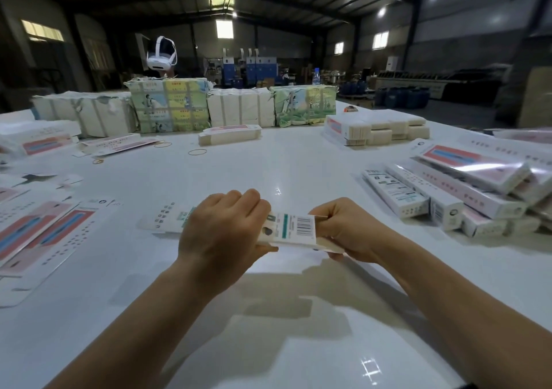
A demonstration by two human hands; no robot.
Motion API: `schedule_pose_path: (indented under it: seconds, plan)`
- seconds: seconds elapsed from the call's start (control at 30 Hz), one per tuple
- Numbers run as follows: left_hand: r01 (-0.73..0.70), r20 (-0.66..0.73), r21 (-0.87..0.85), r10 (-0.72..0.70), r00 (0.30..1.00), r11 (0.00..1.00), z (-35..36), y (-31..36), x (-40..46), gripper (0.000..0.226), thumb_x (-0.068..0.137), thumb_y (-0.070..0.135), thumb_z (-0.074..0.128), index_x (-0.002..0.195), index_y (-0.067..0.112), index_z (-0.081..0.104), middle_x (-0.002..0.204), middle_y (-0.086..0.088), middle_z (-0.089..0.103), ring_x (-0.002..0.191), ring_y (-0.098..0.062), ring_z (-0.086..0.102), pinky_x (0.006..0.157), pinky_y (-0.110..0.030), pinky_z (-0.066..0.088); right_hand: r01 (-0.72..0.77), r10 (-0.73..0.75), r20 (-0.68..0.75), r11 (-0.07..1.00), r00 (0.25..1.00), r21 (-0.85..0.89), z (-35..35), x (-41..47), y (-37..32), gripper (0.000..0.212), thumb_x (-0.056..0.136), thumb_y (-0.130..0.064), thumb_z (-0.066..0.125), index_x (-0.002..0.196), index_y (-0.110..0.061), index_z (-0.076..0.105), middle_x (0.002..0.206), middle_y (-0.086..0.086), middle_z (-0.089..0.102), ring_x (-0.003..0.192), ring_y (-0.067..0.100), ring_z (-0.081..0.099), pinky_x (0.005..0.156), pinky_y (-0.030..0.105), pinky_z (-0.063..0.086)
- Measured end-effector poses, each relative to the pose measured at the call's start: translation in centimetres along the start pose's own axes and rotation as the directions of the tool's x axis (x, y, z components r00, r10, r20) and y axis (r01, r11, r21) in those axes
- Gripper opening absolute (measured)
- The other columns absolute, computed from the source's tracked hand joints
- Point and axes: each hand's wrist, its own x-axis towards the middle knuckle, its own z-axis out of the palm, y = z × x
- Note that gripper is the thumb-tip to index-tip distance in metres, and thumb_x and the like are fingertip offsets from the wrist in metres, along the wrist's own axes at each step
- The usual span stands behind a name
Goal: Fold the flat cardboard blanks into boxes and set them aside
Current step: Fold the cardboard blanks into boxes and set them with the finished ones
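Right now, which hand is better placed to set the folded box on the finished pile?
Right hand, probably. It grips the box at the end nearest the finished boxes stacked on the right; the left hand would have to cross over.

— What sits on the white table (pixel 283 173) in the warehouse?

— Loose rubber bands (pixel 197 151) lie near its middle. A row of paper-wrapped bundles (pixel 170 104) lines the far edge, some printed in green and yellow, others plain white.

— And above them?

— A white headset (pixel 161 53) shows just behind the tallest bundle. A clear plastic water bottle (pixel 316 76) with a blue cap stands behind the right end of the row.

— The background?

— Blue machines (pixel 251 70) stand against the far wall, under lit windows (pixel 224 29).
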Motion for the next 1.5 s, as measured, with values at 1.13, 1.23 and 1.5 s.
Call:
schedule_pose_path:
  seconds: [1.13,1.23,1.5]
  plan:
    - [0.336,-0.004,-0.084,-0.338,0.941,0.938,0.8,1.8,0.1,0.059,0.076,0.037,0.07,0.119,-0.001,0.058,0.084,-0.014,0.064,0.062,-0.03,0.061,0.042,-0.03,0.047,0.276,-0.905,-0.225,0.334,0.361,-0.901,2.1,0.0,0.8,0.034,0.094,-0.025,0.052,0.108,0.001,0.07,0.1,0.017,0.061,0.096,0.023,0.047,0.078,0.028,0.047]
    - [0.294,-0.007,-0.075,-0.295,0.955,0.953,0.9,1.5,-0.4,0.058,0.076,0.036,0.071,0.118,-0.001,0.058,0.084,-0.014,0.064,0.061,-0.029,0.061,0.041,-0.03,0.047,0.362,-0.867,-0.283,0.44,0.41,-0.821,1.9,-0.1,0.6,0.03,0.093,-0.026,0.052,0.096,-0.006,0.074,0.108,0.011,0.059,0.106,0.022,0.043,0.091,0.023,0.04]
    - [0.236,-0.038,-0.055,-0.239,0.97,0.97,1.1,2.4,-0.4,0.062,0.071,0.039,0.074,0.116,-0.001,0.061,0.082,-0.012,0.064,0.06,-0.025,0.059,0.039,-0.028,0.043,0.402,-0.523,-0.383,0.844,0.761,-0.354,1.7,-0.7,-0.2,0.018,0.084,-0.023,0.044,0.088,-0.038,0.055,0.122,-0.005,0.057,0.131,0.015,0.038,0.1,0.032,0.045]
